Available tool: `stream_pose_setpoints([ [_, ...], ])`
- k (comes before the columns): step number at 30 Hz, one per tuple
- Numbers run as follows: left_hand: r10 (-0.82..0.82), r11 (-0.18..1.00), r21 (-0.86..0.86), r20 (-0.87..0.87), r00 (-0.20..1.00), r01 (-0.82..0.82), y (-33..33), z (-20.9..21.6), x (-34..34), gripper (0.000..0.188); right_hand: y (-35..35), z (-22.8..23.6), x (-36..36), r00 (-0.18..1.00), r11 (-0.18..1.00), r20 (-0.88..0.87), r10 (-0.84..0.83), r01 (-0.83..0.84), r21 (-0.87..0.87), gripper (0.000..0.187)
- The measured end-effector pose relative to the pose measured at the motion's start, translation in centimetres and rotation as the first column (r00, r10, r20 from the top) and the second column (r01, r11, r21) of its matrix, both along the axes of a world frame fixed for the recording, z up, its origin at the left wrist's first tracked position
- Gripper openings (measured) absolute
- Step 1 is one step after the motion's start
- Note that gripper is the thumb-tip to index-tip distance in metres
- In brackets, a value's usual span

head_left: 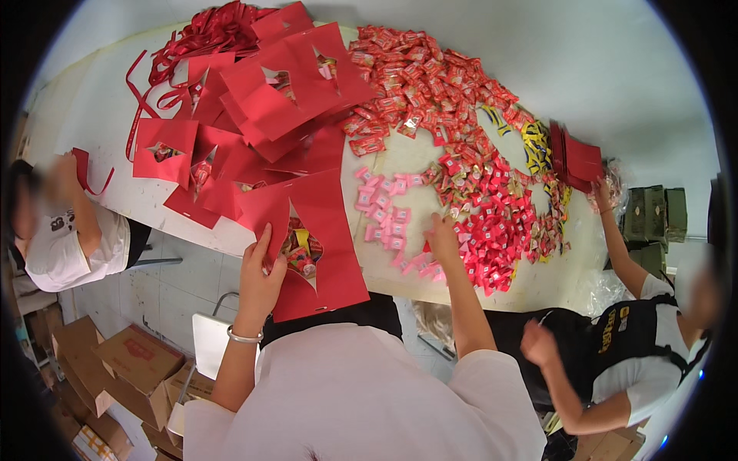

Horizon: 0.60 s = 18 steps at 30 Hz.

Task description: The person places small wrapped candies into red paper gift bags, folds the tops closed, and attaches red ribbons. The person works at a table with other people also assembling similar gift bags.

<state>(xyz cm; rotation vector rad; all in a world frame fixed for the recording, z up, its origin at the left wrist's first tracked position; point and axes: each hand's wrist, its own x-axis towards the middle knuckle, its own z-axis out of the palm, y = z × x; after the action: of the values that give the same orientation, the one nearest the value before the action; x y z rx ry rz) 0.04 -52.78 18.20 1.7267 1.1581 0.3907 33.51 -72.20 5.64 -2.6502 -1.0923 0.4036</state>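
Fingers (265,242) on red gift bag (323,238), right hand (442,238) among pink candies (388,223).

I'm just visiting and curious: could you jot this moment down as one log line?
left hand: holds open red gift bag | right hand: on pink candies | table: red bags, wrapped sweets
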Motion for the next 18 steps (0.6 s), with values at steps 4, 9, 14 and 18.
stream_pose_setpoints([
  [4, -0.085, 0.996, -0.006, -0.021, 0.996, 0.085, 2.8, 0.3, -1.7, 0.056, 0.1, -2.2, 1.6, 0.989, 0.999, 0.140, -0.036, 0.035, 0.009, 0.025],
  [9, -0.097, 0.995, 0.025, -0.064, 0.993, 0.098, 4.2, -1.2, -2.4, 0.057, 9.5, 9.8, -7.4, 0.706, 0.642, -0.706, -0.063, 0.570, 0.512, 0.015],
  [14, -0.131, 0.991, -0.013, -0.046, 0.990, 0.130, 3.8, -1.3, -0.5, 0.054, 16.7, 13.2, -22.0, 0.942, 0.618, -0.060, 0.331, -0.168, 0.768, 0.018],
  [18, -0.036, 0.996, -0.083, -0.044, 0.998, 0.032, 4.2, -1.3, -1.6, 0.054, 17.1, 11.1, -22.9, 0.964, 0.907, -0.057, 0.261, -0.225, 0.356, 0.023],
])
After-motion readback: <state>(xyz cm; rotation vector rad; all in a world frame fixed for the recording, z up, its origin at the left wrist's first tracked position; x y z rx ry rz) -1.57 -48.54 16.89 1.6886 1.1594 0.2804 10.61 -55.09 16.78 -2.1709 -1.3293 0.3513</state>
